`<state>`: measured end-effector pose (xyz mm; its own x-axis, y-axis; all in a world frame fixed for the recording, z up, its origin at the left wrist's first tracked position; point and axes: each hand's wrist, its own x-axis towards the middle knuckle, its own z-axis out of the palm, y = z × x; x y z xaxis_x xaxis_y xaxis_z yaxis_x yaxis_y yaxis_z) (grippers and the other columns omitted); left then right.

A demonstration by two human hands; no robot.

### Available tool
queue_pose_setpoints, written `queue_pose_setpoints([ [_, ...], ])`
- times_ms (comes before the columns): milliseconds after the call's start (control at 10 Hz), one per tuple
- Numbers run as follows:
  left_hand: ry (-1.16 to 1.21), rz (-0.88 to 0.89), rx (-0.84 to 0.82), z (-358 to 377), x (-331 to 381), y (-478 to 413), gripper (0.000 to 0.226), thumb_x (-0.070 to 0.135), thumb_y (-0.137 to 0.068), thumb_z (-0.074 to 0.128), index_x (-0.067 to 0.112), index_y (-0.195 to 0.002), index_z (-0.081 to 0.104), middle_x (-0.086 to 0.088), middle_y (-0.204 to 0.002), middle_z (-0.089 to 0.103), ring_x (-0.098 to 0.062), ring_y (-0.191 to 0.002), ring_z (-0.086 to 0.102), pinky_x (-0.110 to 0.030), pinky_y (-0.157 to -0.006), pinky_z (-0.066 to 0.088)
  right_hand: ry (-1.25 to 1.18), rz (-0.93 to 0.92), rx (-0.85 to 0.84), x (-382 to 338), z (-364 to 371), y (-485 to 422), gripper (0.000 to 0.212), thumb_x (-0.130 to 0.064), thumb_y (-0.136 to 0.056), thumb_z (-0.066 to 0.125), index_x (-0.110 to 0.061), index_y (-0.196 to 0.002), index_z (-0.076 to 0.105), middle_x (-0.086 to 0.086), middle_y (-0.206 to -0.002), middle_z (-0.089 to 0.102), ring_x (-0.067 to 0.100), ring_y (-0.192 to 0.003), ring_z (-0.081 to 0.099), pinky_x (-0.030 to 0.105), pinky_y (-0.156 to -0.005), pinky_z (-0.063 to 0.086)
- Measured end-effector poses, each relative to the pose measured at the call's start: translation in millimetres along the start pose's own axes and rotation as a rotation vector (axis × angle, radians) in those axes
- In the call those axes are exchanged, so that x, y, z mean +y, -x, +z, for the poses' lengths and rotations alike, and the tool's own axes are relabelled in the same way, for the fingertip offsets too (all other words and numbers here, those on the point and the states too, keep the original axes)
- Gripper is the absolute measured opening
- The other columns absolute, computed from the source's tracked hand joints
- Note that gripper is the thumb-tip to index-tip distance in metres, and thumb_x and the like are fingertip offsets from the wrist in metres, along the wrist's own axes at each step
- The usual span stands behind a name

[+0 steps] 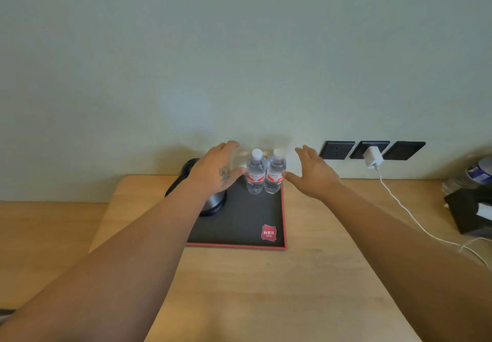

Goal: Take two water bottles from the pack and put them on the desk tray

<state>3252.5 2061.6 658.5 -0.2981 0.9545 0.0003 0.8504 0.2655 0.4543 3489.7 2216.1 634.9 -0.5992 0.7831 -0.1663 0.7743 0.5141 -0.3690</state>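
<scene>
Two clear water bottles with white caps and red labels stand upright side by side at the far right corner of a black, red-rimmed tray (284,224): the left bottle (256,172) and the right bottle (275,172). My left hand (217,168) hovers just left of the left bottle, fingers spread, holding nothing. On the other side, my right hand (312,172) is open just right of the right bottle, its thumb close to the label. Both arms reach over the wooden desk.
A steel kettle (213,203) with a black handle sits on the tray's left side, partly behind my left hand. A red logo card (269,232) lies on the tray. Wall sockets (372,150), a white charger (373,157) and cable are at right, with plastic-wrapped bottles (471,174) at the far right edge.
</scene>
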Motion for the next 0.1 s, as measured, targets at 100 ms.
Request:
queue_pose_setpoints([
  [100,-0.112,0.004,0.039,-34.2,2.8,24.4,0.072,0.051,-0.096,0.072,0.019,-0.155,0.046,-0.011,-0.14,0.067,-0.037,-0.127,0.063,-0.052,-0.107,0.051,0.057,-0.03,0.104,-16.8,-17.3,30.4,0.085,-0.07,-0.093,0.057,-0.027,-0.162,0.036,0.008,-0.175,0.022,0.033,-0.158,0.029,0.051,-0.124,0.034],
])
